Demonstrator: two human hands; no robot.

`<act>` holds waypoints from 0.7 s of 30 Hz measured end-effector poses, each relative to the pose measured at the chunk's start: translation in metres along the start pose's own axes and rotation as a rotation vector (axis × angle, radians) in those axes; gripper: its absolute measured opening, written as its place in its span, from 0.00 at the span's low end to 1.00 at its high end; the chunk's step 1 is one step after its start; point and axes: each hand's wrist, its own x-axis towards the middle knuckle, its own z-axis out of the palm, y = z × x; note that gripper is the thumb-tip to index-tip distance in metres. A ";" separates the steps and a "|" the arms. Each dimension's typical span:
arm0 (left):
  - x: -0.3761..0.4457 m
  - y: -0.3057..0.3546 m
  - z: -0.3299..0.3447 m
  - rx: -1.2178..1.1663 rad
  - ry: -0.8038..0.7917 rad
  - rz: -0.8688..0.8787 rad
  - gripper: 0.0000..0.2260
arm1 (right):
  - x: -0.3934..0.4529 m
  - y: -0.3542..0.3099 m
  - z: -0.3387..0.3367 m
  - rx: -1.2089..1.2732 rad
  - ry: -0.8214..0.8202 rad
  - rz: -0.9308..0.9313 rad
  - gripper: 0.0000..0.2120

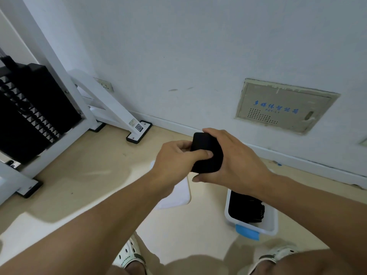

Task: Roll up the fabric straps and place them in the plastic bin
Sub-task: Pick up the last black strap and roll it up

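- Your right hand (230,157) wraps over the top and far side of the rolled black fabric strap (206,153), fingers curled round it and thumb tucked beneath.
- Your left hand (174,155) grips the roll's near side, its thumb pressed flat across the black fabric and its fingers curled behind.
- The roll sits between both hands, held in the air above the floor and touching nothing else.
- The white plastic bin (270,221) with a blue handle stands on the floor below and to the right of the roll, well apart from it, with dark fabric already inside.
- A white lid (178,195) lies flat on the floor under your left forearm, beside the bin.
- A white weight machine (59,76) with a black stack stands at left.
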 end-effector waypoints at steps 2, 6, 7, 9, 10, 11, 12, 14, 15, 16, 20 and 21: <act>0.004 0.001 -0.008 -0.068 -0.087 -0.034 0.10 | 0.000 0.001 -0.004 0.034 0.011 -0.001 0.47; 0.005 -0.001 -0.009 -0.125 -0.124 -0.053 0.11 | 0.003 -0.009 -0.007 -0.021 0.093 -0.008 0.29; 0.005 -0.002 -0.006 -0.051 -0.067 -0.021 0.12 | 0.004 -0.010 -0.007 -0.084 0.088 0.005 0.28; 0.004 -0.004 -0.001 0.213 0.081 0.085 0.15 | 0.005 -0.011 -0.005 -0.215 0.075 0.018 0.30; 0.002 -0.004 0.003 0.325 0.123 0.118 0.17 | 0.005 -0.011 -0.003 -0.268 0.076 0.012 0.30; 0.001 -0.004 0.006 0.388 0.134 0.123 0.18 | 0.005 -0.013 -0.001 -0.310 0.078 -0.002 0.31; 0.000 -0.005 0.009 0.417 0.131 0.115 0.18 | 0.004 -0.015 0.002 -0.345 0.079 -0.023 0.32; 0.002 -0.006 0.011 0.445 0.122 0.096 0.16 | 0.003 -0.018 0.010 -0.409 0.070 -0.059 0.33; 0.003 -0.007 0.012 0.443 0.121 0.086 0.14 | 0.002 -0.019 0.012 -0.427 0.065 -0.066 0.33; 0.004 -0.007 0.012 0.435 0.124 0.079 0.12 | 0.002 -0.018 0.014 -0.433 0.067 -0.069 0.33; 0.006 -0.008 0.013 0.331 0.147 0.077 0.09 | 0.002 -0.016 0.014 -0.372 0.101 -0.072 0.33; 0.005 -0.006 0.013 0.277 0.142 0.070 0.09 | 0.001 -0.016 0.012 -0.342 0.101 -0.069 0.34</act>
